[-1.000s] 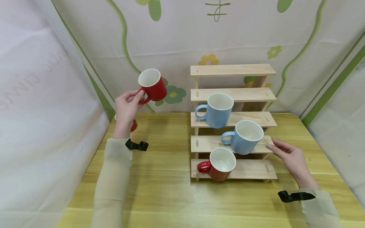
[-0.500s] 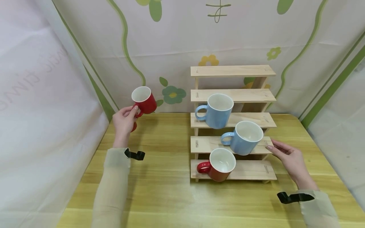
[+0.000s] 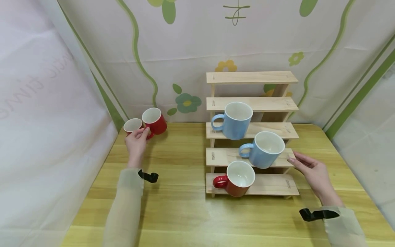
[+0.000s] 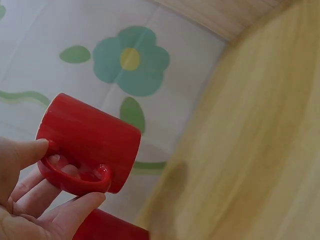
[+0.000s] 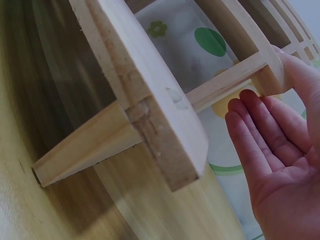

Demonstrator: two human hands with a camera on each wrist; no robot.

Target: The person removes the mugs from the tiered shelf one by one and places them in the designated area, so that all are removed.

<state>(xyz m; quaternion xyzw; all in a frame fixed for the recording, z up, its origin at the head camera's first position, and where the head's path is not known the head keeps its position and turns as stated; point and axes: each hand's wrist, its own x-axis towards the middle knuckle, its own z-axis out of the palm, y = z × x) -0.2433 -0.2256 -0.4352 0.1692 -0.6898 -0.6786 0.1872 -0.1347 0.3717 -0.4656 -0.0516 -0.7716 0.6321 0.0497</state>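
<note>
My left hand [image 3: 136, 144] holds a red mug [image 3: 157, 124] with a white inside by its handle, low over the far left of the table. In the left wrist view, thumb and fingers grip the handle of this red mug [image 4: 92, 137]. Another red mug [image 3: 132, 125] stands just to its left, partly hidden by the hand. At the right end of the tiered wooden rack [image 3: 253, 77], my right hand [image 3: 316, 175] pinches the second board from the bottom between thumb and fingers. The right wrist view shows the other fingers of the right hand [image 4: 30, 200] extended.
A blue mug [image 3: 237, 124] stands on the rack's middle tier. Another blue mug [image 3: 264, 155] sits one tier lower, and a red mug [image 3: 238, 187] on the bottom board. Behind the wooden table [image 3: 179, 206] hangs a printed cloth [image 3: 185, 44], with cloth at both sides too.
My left hand has lowered the red mug and moved it slightly left, down beside the other red mug, which shows more now. The right hand and rack have stayed put.
</note>
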